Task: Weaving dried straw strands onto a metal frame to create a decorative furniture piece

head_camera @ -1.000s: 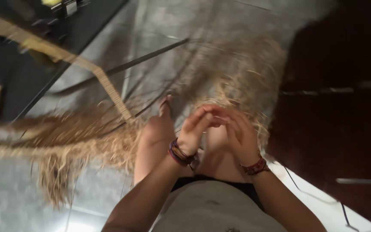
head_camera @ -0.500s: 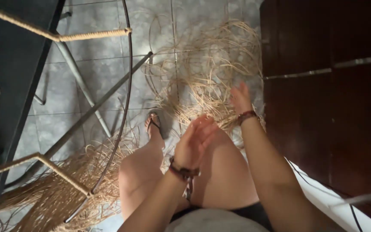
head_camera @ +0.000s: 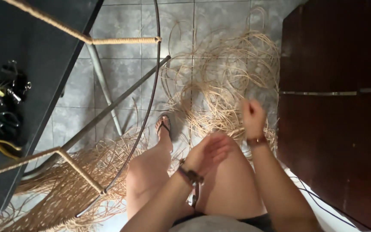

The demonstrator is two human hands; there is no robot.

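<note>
A loose heap of pale straw strands (head_camera: pixel 224 81) lies on the grey tiled floor (head_camera: pixel 121 77) ahead of my knees. My right hand (head_camera: pixel 253 117) is raised over the heap's near edge, its fingers closed in a blurred fist that seems to pinch a thin strand. Just above my right thigh (head_camera: pixel 230 184) hovers my left hand (head_camera: pixel 209 151), fingers stretched out and slightly apart, with nothing visible in it. Both wrists wear dark bracelets. My left foot in a sandal (head_camera: pixel 164 126) rests on the tiles.
A metal chair frame (head_camera: pixel 121 111) partly wound with woven cord (head_camera: pixel 121 41) leans at the left. More straw (head_camera: pixel 69 189) lies beneath it. A black table (head_camera: pixel 44 64) holds binder clips (head_camera: pixel 11 86) and pliers. A dark wooden cabinet (head_camera: pixel 336 107) stands at the right.
My hands have parted: the right one rose up and to the right away from the left. The view tipped further down towards the floor.
</note>
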